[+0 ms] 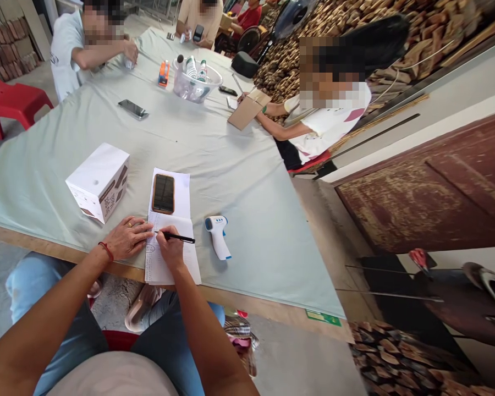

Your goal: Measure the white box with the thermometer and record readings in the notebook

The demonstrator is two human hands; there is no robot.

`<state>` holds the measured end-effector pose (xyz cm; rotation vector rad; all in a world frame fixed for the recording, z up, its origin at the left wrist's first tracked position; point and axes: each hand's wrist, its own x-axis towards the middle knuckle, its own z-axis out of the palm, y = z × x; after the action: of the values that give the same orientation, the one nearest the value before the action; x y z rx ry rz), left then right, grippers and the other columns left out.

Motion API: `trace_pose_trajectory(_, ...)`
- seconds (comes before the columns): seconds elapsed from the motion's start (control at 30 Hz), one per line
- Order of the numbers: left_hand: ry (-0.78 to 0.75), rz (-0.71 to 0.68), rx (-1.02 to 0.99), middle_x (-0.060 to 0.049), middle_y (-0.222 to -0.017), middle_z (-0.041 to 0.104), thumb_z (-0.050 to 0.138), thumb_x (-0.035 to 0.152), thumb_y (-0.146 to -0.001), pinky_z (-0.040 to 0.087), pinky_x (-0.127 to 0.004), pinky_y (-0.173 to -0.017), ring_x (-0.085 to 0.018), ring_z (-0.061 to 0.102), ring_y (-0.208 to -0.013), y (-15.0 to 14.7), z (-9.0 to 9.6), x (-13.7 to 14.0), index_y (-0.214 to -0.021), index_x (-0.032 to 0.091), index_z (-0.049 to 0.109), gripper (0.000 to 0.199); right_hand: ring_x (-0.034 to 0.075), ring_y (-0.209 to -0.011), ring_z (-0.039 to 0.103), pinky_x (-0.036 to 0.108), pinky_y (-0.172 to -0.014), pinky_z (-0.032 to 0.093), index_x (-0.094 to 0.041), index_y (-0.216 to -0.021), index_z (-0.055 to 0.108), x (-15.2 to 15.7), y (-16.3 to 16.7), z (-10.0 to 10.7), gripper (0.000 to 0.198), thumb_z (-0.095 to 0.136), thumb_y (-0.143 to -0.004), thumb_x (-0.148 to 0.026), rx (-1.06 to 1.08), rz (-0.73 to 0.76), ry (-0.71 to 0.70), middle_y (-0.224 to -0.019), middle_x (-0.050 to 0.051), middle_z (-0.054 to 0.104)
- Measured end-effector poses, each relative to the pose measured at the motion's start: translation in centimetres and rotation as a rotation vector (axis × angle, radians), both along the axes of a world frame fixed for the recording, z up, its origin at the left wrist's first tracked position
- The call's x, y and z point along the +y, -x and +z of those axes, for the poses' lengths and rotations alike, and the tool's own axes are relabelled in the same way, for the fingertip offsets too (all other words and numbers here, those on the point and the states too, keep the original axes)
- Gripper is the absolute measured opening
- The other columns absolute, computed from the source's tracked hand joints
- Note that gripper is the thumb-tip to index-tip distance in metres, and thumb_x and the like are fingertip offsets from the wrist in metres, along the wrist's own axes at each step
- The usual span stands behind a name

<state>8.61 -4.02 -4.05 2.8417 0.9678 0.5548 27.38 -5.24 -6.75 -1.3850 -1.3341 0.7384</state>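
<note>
My right hand [170,248] grips a black pen [180,237], its tip on the written page of an open notebook [172,269]. Flat on the table, my left hand [128,237] has its fingers stretched out to the notebook's left edge. A smartphone [164,194] in a brown case lies face up on the notebook's far page. Just right of the notebook rests a white and blue infrared thermometer [218,236]. Beyond my left hand stands a white printed box [99,181].
The cloth-covered table [247,192] stretches away from me. Farther back are another phone [133,109], an orange object [164,73] and a plastic basket [197,82] of bottles. Several people sit around; one at right has a cardboard piece [248,109]. A red chair [14,91] stands left.
</note>
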Motion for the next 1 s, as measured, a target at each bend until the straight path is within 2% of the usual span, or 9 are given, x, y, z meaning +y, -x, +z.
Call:
trace_pose_trajectory(0.23,0.015,0.008,0.005,-0.005,-0.136,0.061,0.048,0.028,-0.097,0.037,-0.049,-0.107,-0.027,0.05,-0.123,0.01,0.0,0.04,-0.125,0.025,0.066,0.034,0.017,-0.063,0.053,0.031,-0.064,0.049,-0.024,-0.068,0.052,-0.15,-0.07,-0.11,0.015,0.049,-0.073,-0.038,0.007,-0.07,0.018,-0.063,-0.001,0.058)
trace_pose_trajectory(1.0,0.005,0.0,-0.003,-0.004,-0.137,0.061,0.048,0.028,-0.097,0.038,-0.049,-0.106,-0.027,0.05,-0.122,0.0,0.01,0.09,-0.124,0.023,0.066,0.033,0.017,-0.06,0.052,0.032,-0.062,0.047,-0.024,-0.066,0.051,-0.1,-0.04,0.06,0.016,0.05,-0.07,-0.039,0.028,-0.066,0.025,-0.061,-0.001,0.057)
